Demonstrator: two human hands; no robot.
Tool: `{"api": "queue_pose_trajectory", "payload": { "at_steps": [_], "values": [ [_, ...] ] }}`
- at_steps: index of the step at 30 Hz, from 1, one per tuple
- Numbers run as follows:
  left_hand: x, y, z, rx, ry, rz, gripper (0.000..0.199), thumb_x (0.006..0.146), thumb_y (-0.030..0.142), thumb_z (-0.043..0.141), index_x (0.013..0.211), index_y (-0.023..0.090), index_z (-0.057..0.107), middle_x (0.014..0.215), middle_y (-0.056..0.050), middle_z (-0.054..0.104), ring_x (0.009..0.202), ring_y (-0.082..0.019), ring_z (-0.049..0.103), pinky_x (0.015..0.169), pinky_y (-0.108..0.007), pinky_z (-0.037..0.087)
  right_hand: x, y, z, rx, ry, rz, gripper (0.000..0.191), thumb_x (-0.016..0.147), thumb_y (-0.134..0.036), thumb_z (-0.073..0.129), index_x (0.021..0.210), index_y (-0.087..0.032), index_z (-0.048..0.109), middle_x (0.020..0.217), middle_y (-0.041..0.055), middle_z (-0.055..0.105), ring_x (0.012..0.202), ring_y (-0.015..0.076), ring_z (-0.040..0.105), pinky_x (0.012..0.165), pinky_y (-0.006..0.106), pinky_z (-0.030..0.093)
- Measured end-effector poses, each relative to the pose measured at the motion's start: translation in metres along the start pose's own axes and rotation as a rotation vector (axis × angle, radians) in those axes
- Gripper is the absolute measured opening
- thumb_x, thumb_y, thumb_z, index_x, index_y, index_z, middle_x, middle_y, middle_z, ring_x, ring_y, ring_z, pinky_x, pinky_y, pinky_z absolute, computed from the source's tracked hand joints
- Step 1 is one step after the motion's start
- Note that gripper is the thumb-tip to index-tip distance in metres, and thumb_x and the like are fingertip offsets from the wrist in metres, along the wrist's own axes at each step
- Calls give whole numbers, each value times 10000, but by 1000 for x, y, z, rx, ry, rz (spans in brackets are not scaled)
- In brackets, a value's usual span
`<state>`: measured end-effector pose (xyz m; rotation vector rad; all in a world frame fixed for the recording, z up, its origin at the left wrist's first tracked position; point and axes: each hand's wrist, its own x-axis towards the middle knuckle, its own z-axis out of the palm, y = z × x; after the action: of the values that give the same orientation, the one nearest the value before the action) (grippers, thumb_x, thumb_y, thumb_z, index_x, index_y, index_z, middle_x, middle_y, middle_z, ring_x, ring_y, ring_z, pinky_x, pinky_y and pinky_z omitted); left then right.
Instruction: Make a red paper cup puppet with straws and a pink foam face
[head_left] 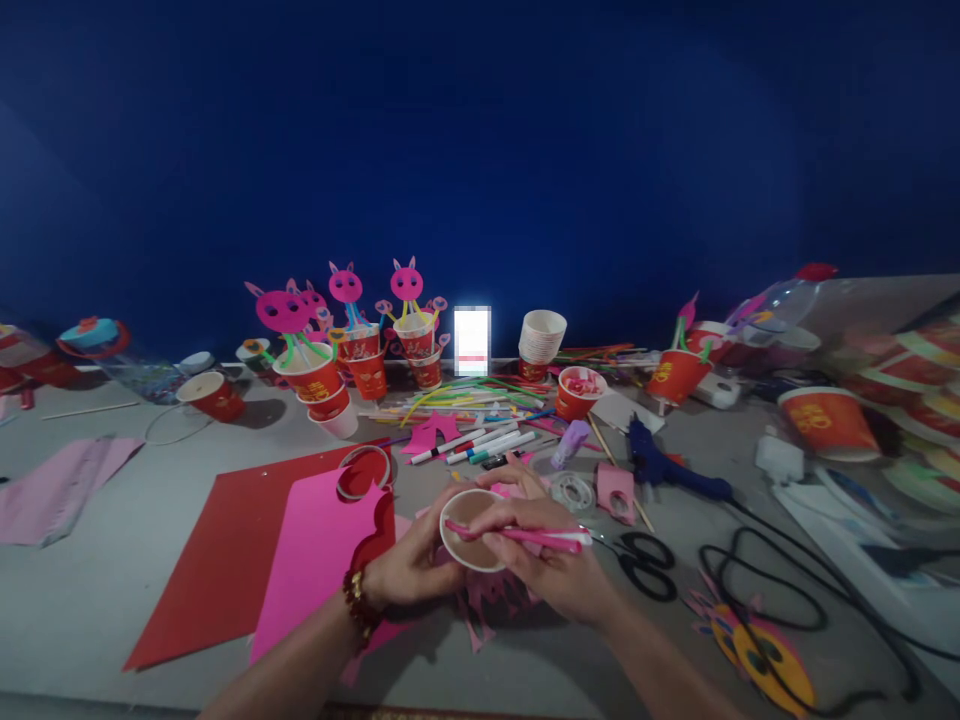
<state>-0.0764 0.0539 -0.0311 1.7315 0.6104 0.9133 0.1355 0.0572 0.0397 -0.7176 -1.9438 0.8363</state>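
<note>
Near the front of the table, a paper cup (454,555) is tipped with its mouth facing me. My left hand (412,565) is wrapped around its side. Over the rim reaches my right hand (547,570), closed on slim pink sticks (551,540), straw-like, with a white end beside them. Their front tip points into the cup; whether it touches the inner wall I cannot tell. Pink paper scraps (476,610) lie under both hands. A pink paper sheet (311,560) with a wavy cut edge rests on a red sheet (202,560) at the left.
Black-handled scissors (649,565) and a blue glue gun (667,465) with a looping black cord are on the right. Several markers (487,445) lie behind the hands. Cups with pink animal faces (307,375) stand at the back left, and a cup stack (541,345) at the back.
</note>
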Motion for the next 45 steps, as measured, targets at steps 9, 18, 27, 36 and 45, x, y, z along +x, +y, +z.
{"api": "queue_pose_trajectory", "payload": {
  "at_steps": [9,18,27,36,45],
  "values": [
    [7,6,3,47,-45,58,682,869,441,688,1470,261,421,1518,-147,426,1434,-349,353,1180,-520,283,-1,6,3,-31,-47,21,194,923,-186,575,1002,-281,725,1009,27,747,1153,237,599,1079,488,415],
    [11,15,9,-10,-53,27,672,865,444,696,1461,246,456,1567,-133,382,1453,-349,322,1200,-521,241,1,4,2,-38,-110,32,170,935,-250,586,1029,-281,723,1032,26,756,1168,262,576,1041,487,428],
    [-4,2,4,-32,30,-13,626,889,465,656,1433,217,471,1390,-141,588,1267,-303,551,1147,-465,338,-1,8,-21,2,-80,16,256,905,-199,639,1151,-266,667,1249,75,666,1245,264,547,1080,455,416],
    [-9,4,7,53,275,-52,710,999,610,177,1363,145,571,1362,-166,621,1285,-300,547,1097,-456,419,2,9,-19,-9,-155,33,180,967,-294,615,1121,-275,706,1222,68,662,1147,246,582,1006,415,449],
    [-2,25,7,278,351,-70,508,1051,393,236,1311,224,639,1272,-80,704,1180,-220,626,1067,-371,458,-2,7,-20,-135,-219,-12,218,1014,-342,522,1049,-213,694,932,81,704,894,220,638,802,329,499]
  ]
}}
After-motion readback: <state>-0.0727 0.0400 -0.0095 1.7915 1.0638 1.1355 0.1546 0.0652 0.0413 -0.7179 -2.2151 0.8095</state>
